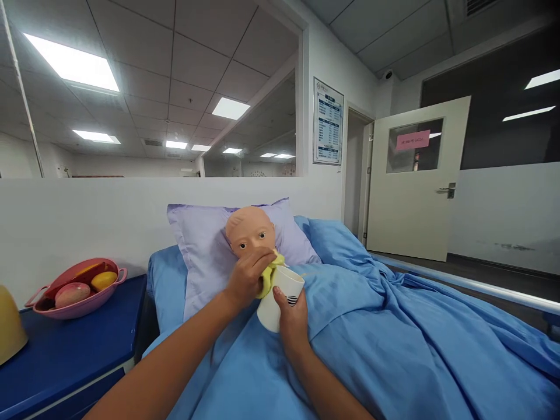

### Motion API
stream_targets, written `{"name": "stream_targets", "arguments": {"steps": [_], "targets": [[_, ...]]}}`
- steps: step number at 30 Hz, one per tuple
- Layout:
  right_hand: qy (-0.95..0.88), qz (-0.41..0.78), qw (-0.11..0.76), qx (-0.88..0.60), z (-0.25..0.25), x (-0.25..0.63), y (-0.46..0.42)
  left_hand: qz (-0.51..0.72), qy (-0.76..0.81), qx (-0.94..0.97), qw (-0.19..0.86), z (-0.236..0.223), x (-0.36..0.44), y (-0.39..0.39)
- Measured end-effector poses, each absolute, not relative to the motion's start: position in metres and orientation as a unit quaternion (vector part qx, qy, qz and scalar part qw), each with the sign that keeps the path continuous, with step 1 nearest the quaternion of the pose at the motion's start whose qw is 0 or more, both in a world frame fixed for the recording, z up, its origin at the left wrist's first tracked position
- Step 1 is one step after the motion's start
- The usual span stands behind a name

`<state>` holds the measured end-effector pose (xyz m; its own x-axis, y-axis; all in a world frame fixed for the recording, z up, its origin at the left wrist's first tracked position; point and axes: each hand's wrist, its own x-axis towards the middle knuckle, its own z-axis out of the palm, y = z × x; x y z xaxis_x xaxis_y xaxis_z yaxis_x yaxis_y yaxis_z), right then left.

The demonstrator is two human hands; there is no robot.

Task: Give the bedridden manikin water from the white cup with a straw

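Observation:
A mannequin's head (250,227) rests on a lilac pillow, face up. My left hand (251,274) is closed at its mouth and chin, fingers pinched on a soft yellow cloth (266,284). The cloth hangs down beside the cup. My right hand (294,318) is wrapped round a white cup (289,281) with black stripes, its rim tilted up below the chin. What the cup contains cannot be made out. A rounded white piece (268,315) shows under the cup; whether it belongs to the cup is unclear. My left hand hides the mannequin's mouth.
Blue bedding (350,338) covers the bed, with the lilac pillow (199,245) at its head. On the left, a blue bedside cabinet (87,344) bears a pink basket (70,312) of fruit and a yellow container (9,326). A bed rail (481,286) runs along the right.

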<state>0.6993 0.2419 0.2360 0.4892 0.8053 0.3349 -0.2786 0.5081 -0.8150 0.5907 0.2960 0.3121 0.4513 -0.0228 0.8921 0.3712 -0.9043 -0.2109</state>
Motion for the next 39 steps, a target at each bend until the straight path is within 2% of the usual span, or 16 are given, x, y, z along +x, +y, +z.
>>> {"name": "stream_targets", "arguments": {"steps": [5, 11, 23, 27, 33, 39], "targets": [[-0.341, 0.368, 0.781, -0.373, 0.232, 0.704, 0.250, -0.451, -0.103, -0.850, 0.252, 0.326, 0.615, 0.310], [-0.305, 0.356, 0.807, -0.360, 0.232, 0.707, 0.255, -0.381, -0.116, -0.852, 0.340, 0.296, 0.611, 0.322], [-0.333, 0.336, 0.788, -0.394, 0.229, 0.706, 0.252, -0.399, -0.151, -0.865, 0.265, 0.273, 0.587, 0.308], [-0.329, 0.351, 0.787, -0.386, 0.229, 0.706, 0.252, -0.391, -0.148, -0.876, 0.241, 0.286, 0.584, 0.304], [-0.310, 0.380, 0.797, -0.354, 0.236, 0.706, 0.249, -0.458, -0.109, -0.848, 0.244, 0.325, 0.603, 0.300], [-0.310, 0.374, 0.791, -0.373, 0.232, 0.707, 0.252, -0.332, -0.102, -0.876, 0.336, 0.331, 0.615, 0.315]]}}
